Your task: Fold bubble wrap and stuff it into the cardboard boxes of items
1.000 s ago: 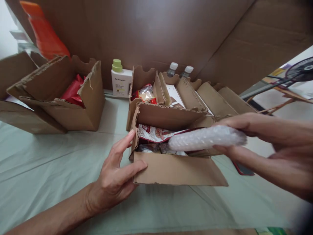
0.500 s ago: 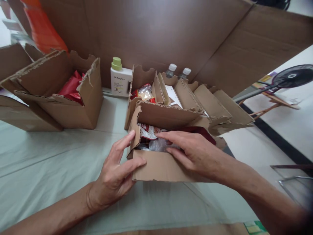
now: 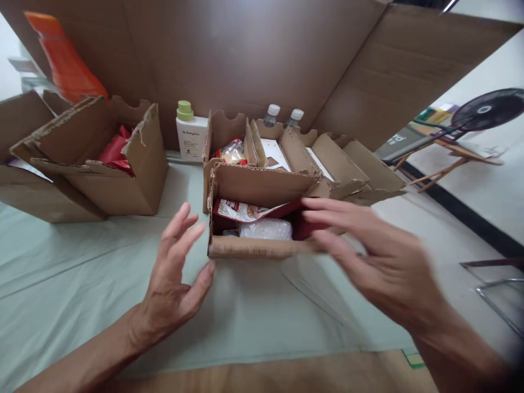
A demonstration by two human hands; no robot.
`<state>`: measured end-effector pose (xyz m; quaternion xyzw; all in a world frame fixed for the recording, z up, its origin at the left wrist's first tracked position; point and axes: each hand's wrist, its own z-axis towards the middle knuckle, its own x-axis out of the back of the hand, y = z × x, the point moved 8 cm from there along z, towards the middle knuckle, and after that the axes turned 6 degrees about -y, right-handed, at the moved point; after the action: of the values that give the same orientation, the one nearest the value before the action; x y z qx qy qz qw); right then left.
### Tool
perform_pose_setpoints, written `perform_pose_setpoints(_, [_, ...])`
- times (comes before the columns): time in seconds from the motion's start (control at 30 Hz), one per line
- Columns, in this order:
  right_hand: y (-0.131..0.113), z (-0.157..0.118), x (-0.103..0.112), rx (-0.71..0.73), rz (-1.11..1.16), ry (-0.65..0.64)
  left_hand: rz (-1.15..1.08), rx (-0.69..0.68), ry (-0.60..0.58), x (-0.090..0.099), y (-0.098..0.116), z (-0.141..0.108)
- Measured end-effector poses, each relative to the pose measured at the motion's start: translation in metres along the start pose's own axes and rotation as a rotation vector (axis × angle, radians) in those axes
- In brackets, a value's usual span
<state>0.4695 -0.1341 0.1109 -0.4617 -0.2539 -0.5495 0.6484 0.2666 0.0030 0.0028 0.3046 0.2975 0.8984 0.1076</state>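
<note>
A low cardboard box (image 3: 262, 249) stands at the middle of the cloth-covered table. Inside it lie a dark red packet with a white printed part (image 3: 245, 210) and a clear bubble-wrapped item (image 3: 266, 229). Left of the box, my left hand (image 3: 174, 273) is raised with its fingers apart, holding nothing and not touching the cardboard. My right hand (image 3: 368, 256) is at the box's right end, slightly blurred, fingers spread and nothing gripped. Its fingertips overlap the right part of the red packet; whether they touch it I cannot tell.
Behind the box stand several cardboard compartments (image 3: 303, 155), one with a snack packet (image 3: 232, 153). A white bottle with a green cap (image 3: 191, 134) and two clear bottles stand farther back. Cardboard boxes (image 3: 143, 180) and an orange bottle (image 3: 71, 65) are at left, a fan (image 3: 485, 112) at right.
My left hand has come off the box's left corner and moved left. My right hand has withdrawn rightward from the contents. The front flap, previously folded outward, now stands up. More of the packet shows.
</note>
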Motion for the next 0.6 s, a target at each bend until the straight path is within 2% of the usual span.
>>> perform_pose_setpoints(0.07, [0.028, -0.042, 0.038, -0.16, 0.015, 0.331, -0.006, 0.11, 0.013, 0.002, -0.014, -0.01])
perform_pose_setpoints(0.1, [0.046, -0.064, 0.046, -0.251, 0.031, 0.428, -0.017, 0.17, 0.003, 0.0, -0.022, -0.015])
perform_pose_setpoints(0.13, [0.065, -0.081, 0.045, -0.338, 0.056, 0.46, -0.036, 0.227, -0.011, -0.004, -0.03, -0.02])
perform_pose_setpoints(0.17, [0.083, -0.093, 0.037, -0.413, 0.095, 0.44, -0.065, 0.279, -0.027, -0.009, -0.038, -0.023])
perform_pose_setpoints(0.27, [0.118, -0.095, -0.021, -0.526, 0.256, 0.17, -0.212, 0.403, -0.083, -0.034, -0.052, -0.02])
perform_pose_setpoints(0.3, [0.121, -0.087, -0.042, -0.526, 0.323, 0.09, -0.28, 0.43, -0.099, -0.045, -0.054, -0.015])
perform_pose_setpoints(0.37, [0.115, -0.069, -0.073, -0.493, 0.474, 0.023, -0.421, 0.459, -0.1, -0.062, -0.052, -0.001])
perform_pose_setpoints(0.47, [0.093, -0.063, -0.089, -0.468, 0.582, 0.042, -0.528, 0.473, -0.036, -0.071, -0.044, 0.005])
perform_pose_setpoints(0.53, [0.077, -0.085, -0.09, -0.525, 0.515, 0.009, -0.486, 0.506, -0.007, -0.064, -0.037, -0.014])
perform_pose_setpoints(0.6, [0.059, -0.117, -0.091, -0.571, 0.451, -0.063, -0.378, 0.548, -0.025, -0.047, -0.027, -0.053])
